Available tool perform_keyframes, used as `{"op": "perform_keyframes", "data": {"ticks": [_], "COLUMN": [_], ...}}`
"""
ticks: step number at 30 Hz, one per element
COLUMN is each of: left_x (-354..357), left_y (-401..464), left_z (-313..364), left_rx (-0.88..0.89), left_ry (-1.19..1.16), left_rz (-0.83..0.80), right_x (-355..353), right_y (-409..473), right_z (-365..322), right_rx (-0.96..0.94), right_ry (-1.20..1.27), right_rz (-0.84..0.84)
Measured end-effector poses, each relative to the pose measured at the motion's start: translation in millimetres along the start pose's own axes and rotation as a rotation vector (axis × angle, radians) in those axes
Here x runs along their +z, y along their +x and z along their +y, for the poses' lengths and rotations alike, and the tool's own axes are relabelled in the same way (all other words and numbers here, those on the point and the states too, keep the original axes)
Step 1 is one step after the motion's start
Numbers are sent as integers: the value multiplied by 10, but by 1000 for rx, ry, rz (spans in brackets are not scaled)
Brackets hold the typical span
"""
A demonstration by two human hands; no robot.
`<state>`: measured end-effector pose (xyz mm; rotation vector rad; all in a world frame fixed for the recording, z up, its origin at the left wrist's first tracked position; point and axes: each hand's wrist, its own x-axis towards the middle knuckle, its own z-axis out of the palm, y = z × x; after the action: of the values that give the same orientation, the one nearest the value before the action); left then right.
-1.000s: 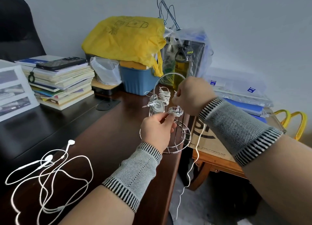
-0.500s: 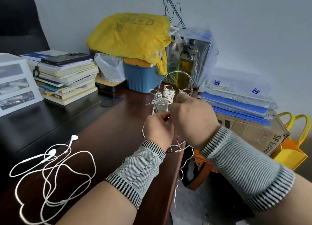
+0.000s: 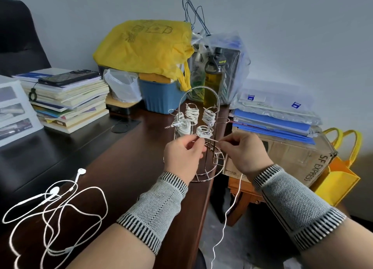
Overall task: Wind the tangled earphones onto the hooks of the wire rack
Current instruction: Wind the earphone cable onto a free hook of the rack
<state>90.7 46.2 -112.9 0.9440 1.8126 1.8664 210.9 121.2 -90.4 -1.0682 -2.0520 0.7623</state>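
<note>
Clutter is seen along the back of the dark desk (image 3: pixel 84 159). At far left a black chair back (image 3: pixel 18 40) is visible, then a book stack (image 3: pixel 70 105) with a phone (image 3: pixel 69 78) laid on top. Loose tangled earphones (image 3: pixel 56 210) lie on the desk at front left, well apart from the rack. A blue bin (image 3: pixel 161 97) is draped with a yellow bag (image 3: pixel 145 47); its contents are mostly hidden. The wire rack (image 3: pixel 201 131) stands near the desk's right edge, four white cable bundles (image 3: pixel 191 113) wound on its hooks. A cable end below the lowest bundle is pinched by the left hand (image 3: pixel 182 157), fingers curled. A white cable (image 3: pixel 228 210) is pinched by the right hand (image 3: pixel 246 153), the rest hanging off toward the floor. Behind, a clear plastic bag (image 3: pixel 226 67) holds a bottle. At right, blue folders (image 3: pixel 274 125) are stacked on a cardboard box (image 3: pixel 292 159), beside a yellow tote (image 3: pixel 339 174).
</note>
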Motion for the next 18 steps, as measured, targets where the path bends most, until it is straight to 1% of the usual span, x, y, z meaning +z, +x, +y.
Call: {"op": "perform_keyframes", "data": {"ticks": [5,7,8,10,13,16,18], "left_x": [17,23,23,27,32,24,20], "left_y": [10,21,24,35,47,41,41], "left_z": [11,1,-3,-13,-27,-29,-31], "left_rx": [-23,-24,-26,-40,-47,-35,-35], "left_ry": [-32,-27,-26,-41,-41,-34,-37], "left_rz": [0,4,8,15,15,4,-13], "right_x": [-116,-209,-253,-305,-281,-183,-102], "right_y": [69,97,109,149,242,359,471], "right_z": [124,169,157,53,-239,-509,-617], "right_rx": [203,240,228,143,-64,-200,-219], "right_ry": [12,-54,-94,-184,-359,-527,-608], "right_rz": [-28,-8,3,35,77,16,-43]}}
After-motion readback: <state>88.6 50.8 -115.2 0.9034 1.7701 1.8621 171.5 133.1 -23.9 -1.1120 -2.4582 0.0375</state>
